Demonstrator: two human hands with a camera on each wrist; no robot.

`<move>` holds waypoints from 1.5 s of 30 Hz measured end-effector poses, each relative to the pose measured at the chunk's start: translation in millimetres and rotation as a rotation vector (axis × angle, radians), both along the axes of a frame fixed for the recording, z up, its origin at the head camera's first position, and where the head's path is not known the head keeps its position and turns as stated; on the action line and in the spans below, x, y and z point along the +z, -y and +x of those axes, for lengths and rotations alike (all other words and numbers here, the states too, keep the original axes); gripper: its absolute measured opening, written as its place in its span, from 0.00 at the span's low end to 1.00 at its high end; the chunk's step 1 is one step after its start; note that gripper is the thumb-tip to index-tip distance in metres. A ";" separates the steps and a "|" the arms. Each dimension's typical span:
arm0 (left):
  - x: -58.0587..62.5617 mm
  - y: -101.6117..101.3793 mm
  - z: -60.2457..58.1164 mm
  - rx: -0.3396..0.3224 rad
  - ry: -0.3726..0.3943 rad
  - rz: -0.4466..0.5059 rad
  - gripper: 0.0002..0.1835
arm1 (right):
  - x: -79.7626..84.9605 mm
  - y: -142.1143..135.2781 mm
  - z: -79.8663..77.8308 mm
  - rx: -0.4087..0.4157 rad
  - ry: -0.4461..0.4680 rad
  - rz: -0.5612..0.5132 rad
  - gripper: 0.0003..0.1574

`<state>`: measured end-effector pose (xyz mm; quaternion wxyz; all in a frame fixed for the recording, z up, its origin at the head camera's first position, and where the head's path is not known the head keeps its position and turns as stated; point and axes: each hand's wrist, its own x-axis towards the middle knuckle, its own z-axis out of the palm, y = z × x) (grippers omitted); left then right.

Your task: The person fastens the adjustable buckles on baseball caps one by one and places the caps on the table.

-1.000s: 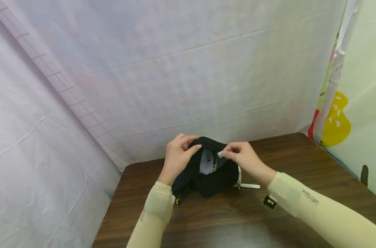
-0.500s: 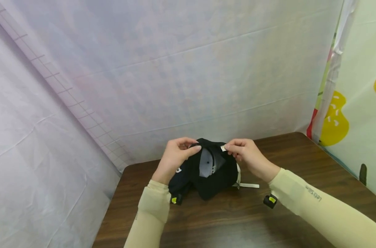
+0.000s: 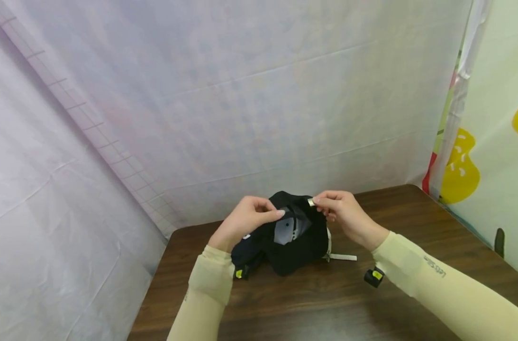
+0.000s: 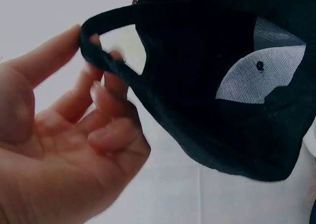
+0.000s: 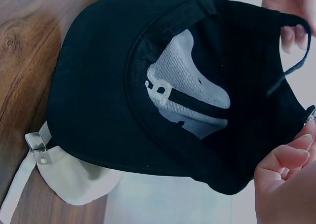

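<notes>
A black cap (image 3: 284,263) is held with its inside showing; the brim points toward me. Pale mesh lining (image 5: 180,68) with a light embroidered mark shows inside the crown. My left hand (image 3: 246,220) pinches the cap's thin black back strap (image 4: 91,49), which bends into a loop in the left wrist view. At the opposite edge of the back opening, my right hand (image 3: 344,215) pinches a small shiny metal buckle (image 3: 311,202). Some right fingers are hidden behind the cap edge in the right wrist view.
Beneath the black cap lie a dark navy cap (image 3: 246,253) with a white mark and a whitish cap (image 5: 79,179), whose strap (image 3: 343,257) sticks out rightward. The brown wooden table (image 3: 305,303) meets a pale curtain (image 3: 259,118) behind. Small black wrist cameras (image 3: 374,277) hang under the sleeves.
My right hand has drifted slightly up and right with the buckle. My left hand has shifted right and a little down, its thumb now over the cap opening.
</notes>
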<state>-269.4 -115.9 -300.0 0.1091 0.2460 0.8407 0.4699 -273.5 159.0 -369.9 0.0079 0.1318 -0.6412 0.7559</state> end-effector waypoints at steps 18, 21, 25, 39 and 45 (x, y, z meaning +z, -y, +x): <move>22.5 -12.5 26.2 -0.247 -0.273 -0.104 0.19 | 1.2 -5.2 -1.7 0.018 0.055 -0.032 0.11; 24.4 -9.9 25.8 -0.288 -0.268 -0.068 0.18 | -0.1 -6.1 -3.1 0.018 0.064 -0.040 0.10; 28.6 -2.9 25.2 -0.282 -0.210 -0.017 0.15 | -0.9 -6.1 -4.2 0.022 0.065 -0.058 0.10; 36.0 23.3 19.4 -0.303 -0.164 0.156 0.07 | 0.9 -8.5 -1.5 0.044 0.108 -0.107 0.09; 37.3 22.7 20.5 -0.210 -0.192 0.214 0.08 | 2.2 -9.6 -0.3 0.049 0.121 -0.109 0.09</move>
